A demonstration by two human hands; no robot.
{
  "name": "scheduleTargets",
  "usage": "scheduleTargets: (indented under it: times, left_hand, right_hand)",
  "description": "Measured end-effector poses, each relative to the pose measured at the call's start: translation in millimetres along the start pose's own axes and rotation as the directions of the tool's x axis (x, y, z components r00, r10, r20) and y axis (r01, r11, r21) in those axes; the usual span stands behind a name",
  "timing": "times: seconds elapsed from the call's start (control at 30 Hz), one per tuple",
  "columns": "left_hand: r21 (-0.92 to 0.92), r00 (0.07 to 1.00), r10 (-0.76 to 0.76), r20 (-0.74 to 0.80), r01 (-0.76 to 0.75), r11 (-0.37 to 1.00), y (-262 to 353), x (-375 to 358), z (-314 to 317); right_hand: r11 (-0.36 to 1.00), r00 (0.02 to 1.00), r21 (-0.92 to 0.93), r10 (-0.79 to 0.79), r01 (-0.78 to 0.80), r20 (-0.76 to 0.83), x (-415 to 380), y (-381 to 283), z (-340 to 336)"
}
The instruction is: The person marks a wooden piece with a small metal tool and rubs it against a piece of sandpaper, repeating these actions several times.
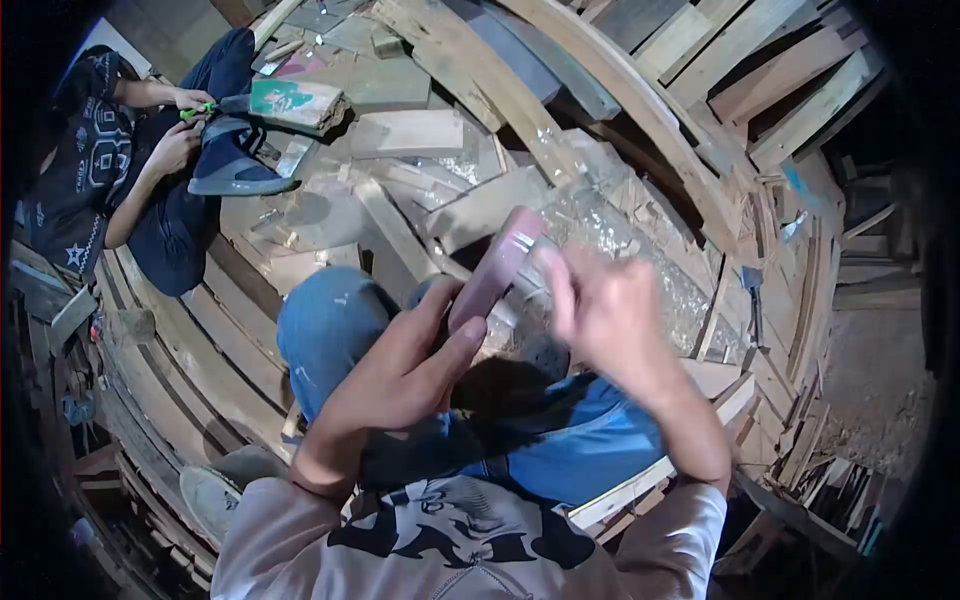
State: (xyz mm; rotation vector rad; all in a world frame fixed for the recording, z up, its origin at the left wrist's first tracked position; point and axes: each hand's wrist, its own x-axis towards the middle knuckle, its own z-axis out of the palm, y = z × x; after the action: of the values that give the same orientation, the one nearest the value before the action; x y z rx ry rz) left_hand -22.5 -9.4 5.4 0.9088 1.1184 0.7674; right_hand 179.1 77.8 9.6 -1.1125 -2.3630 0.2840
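A rounded, reddish-pink block (497,262) is tilted over my lap. My left hand (410,362) grips its lower end, with the thumb on the near side and the fingers around the far side. My right hand (612,308) is at the block's upper right edge, its fingers curled and smeared by motion. A pale streak lies across the block near its upper end, close to my right fingertips. I cannot tell what the right hand holds.
To the left sits another person (110,170) holding a green-handled tool (198,111) against a green-painted wood block (295,103). Wood offcuts (405,133) and clear plastic sheeting (640,285) cover the floor. Long curved planks (640,110) run past on the right, near a small flat-ended tool (754,300).
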Motion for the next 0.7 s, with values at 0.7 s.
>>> scheduleTargets:
  times: [0.7]
  left_hand:
    - [-0.054, 0.999, -0.024, 0.046, 0.027, 0.998, -4, -2, 2]
  right_hand:
    - [0.998, 0.997, 0.023, 0.052, -0.050, -0.056, -2, 4, -2]
